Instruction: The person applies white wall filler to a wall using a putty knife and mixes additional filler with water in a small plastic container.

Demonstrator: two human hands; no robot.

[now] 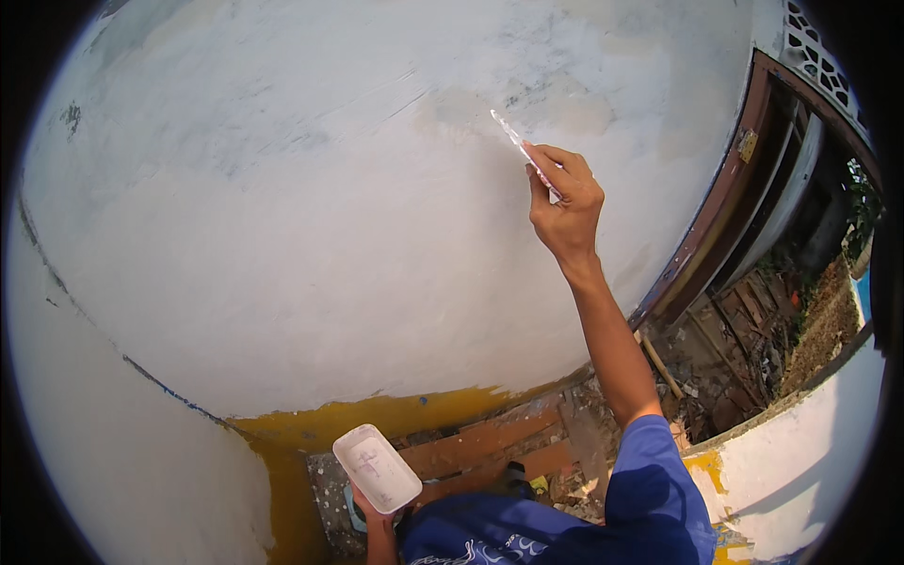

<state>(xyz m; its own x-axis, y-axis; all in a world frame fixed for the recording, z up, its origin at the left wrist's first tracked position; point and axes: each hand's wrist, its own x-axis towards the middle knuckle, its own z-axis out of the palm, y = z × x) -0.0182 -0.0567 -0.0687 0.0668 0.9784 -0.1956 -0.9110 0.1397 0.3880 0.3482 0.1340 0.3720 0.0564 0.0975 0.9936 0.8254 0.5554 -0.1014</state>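
Note:
My right hand (565, 207) is raised in front of a patchy white wall (311, 235), closed on a thin putty knife (510, 137) smeared with white paste. The knife's tip is close to greyish patches on the plaster; whether it touches them I cannot tell. Low at the centre, my left hand (369, 502) grips a white rectangular plastic tray (377, 468) from underneath, with some pale residue inside it. A yellow painted band (311, 421) runs along the bottom of the wall.
A brown door frame (716, 198) with a perforated vent block (815, 52) above stands at the right. Wooden planks (480, 443) and debris lie below. A low white-and-yellow wall (782, 452) borders the lower right. Another wall (113, 433) meets this one at the left.

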